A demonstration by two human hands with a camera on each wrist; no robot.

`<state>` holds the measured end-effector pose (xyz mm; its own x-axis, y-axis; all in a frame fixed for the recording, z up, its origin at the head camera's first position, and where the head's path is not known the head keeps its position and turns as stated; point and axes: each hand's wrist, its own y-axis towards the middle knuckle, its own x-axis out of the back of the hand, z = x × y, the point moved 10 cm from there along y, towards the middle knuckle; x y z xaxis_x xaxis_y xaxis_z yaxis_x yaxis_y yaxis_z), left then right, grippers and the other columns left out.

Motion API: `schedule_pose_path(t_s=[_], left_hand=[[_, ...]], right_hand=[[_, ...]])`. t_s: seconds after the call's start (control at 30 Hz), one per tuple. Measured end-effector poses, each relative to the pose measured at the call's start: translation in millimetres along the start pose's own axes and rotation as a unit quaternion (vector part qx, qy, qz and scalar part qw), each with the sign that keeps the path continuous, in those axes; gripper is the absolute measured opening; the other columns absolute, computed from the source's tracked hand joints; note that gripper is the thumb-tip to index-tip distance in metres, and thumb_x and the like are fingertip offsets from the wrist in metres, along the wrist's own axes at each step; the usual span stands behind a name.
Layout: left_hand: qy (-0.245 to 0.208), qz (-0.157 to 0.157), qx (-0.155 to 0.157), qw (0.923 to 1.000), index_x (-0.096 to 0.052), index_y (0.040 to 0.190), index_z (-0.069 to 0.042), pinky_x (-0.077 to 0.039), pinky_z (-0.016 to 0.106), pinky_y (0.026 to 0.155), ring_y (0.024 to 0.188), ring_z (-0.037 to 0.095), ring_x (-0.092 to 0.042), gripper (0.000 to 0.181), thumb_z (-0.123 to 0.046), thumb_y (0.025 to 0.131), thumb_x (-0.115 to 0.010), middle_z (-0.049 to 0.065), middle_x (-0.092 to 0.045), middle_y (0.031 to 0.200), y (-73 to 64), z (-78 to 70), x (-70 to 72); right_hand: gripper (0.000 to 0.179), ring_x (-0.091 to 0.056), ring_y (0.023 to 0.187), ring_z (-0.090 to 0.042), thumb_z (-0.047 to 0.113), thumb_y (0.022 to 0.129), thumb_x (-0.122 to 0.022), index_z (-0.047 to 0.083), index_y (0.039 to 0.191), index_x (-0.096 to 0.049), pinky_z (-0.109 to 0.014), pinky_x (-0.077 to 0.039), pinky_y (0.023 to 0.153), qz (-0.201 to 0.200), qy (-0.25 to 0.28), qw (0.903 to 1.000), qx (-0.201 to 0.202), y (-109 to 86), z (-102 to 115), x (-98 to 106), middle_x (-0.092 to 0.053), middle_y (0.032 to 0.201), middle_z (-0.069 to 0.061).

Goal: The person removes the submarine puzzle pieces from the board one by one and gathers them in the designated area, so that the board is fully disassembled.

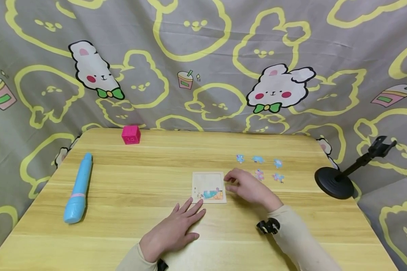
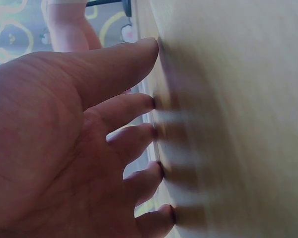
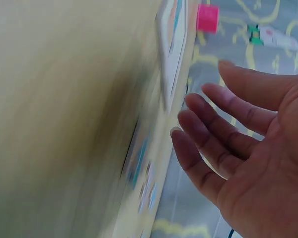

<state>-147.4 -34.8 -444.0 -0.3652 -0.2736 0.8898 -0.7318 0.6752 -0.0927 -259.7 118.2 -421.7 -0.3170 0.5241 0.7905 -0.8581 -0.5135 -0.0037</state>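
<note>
A small square puzzle board (image 1: pixel 208 182) with a pale frame lies flat on the table, with some coloured picture along its lower edge. My left hand (image 1: pixel 174 231) rests palm down with fingers spread, its fingertips at the board's lower left corner. In the left wrist view, the fingertips of that hand (image 2: pixel 89 134) press on the surface. Beside the board's right edge hovers my right hand (image 1: pixel 247 188), fingers loosely bent. The right wrist view shows this hand (image 3: pixel 238 134) holding nothing, apart from the board (image 3: pixel 173 54). Several loose blue and pink puzzle pieces (image 1: pixel 257 159) lie beyond it.
A blue microphone-shaped object (image 1: pixel 77 192) lies at the left of the wooden table (image 1: pixel 139 169). Near the back edge sits a pink cube (image 1: pixel 131 134). On the right stands a black holder with a round base (image 1: pixel 334 183). A patterned cloth (image 1: pixel 217 101) hangs behind.
</note>
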Motion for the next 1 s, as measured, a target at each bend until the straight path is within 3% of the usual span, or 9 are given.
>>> schedule_pose_path(t_s=[0.2, 0.4, 0.63, 1.0], left_hand=[[-0.003, -0.002, -0.005, 1.0, -0.045, 0.148, -0.008, -0.026, 0.062, 0.107, 0.145, 0.037, -0.019, 0.062, -0.028, 0.094, -0.066, 0.008, -0.028, 0.159, -0.1, -0.1, 0.7], [-0.003, -0.003, -0.006, 1.0, -0.045, 0.148, -0.008, -0.026, 0.062, 0.107, 0.145, 0.037, -0.019, 0.062, -0.028, 0.094, -0.066, 0.007, -0.027, 0.159, -0.4, 0.2, 0.8], [-0.002, 0.001, -0.004, 1.0, -0.045, 0.148, -0.008, -0.026, 0.062, 0.108, 0.145, 0.036, -0.019, 0.06, -0.027, 0.095, -0.065, 0.008, -0.027, 0.159, -0.1, -0.4, 0.9], [-0.002, 0.0, 0.001, 1.0, -0.044, 0.148, -0.008, -0.025, 0.061, 0.108, 0.145, 0.036, -0.019, 0.061, -0.028, 0.095, -0.065, 0.007, -0.027, 0.159, -0.3, 0.2, 0.8]], right_hand=[[0.027, -0.059, 0.099, -0.022, 0.01, 0.09, -0.071, 0.002, 0.115, -0.067, -0.041, -0.047, 0.089, 0.048, -0.024, 0.998, 0.033, 10.2, 28.9, -27.5, -0.063, 0.106, -0.005], [0.029, -0.055, 0.1, -0.019, 0.01, 0.089, -0.072, 0.004, 0.116, -0.067, -0.038, -0.046, 0.088, 0.068, -0.04, 0.9958, 0.046, 18.2, 43.4, -41.5, -0.061, 0.107, -0.003], [0.028, -0.052, 0.093, -0.015, 0.01, 0.088, -0.073, 0.007, 0.115, -0.067, -0.033, -0.046, 0.083, 0.077, -0.061, 0.9944, 0.039, 24.9, 43.6, -52.3, -0.058, 0.104, 0.0], [0.018, -0.048, 0.088, -0.015, 0.006, 0.087, -0.073, 0.013, 0.1, -0.063, -0.033, -0.045, 0.078, 0.067, -0.061, 0.9951, 0.039, 27.3, 42.8, -56.0, -0.051, 0.094, 0.002]])
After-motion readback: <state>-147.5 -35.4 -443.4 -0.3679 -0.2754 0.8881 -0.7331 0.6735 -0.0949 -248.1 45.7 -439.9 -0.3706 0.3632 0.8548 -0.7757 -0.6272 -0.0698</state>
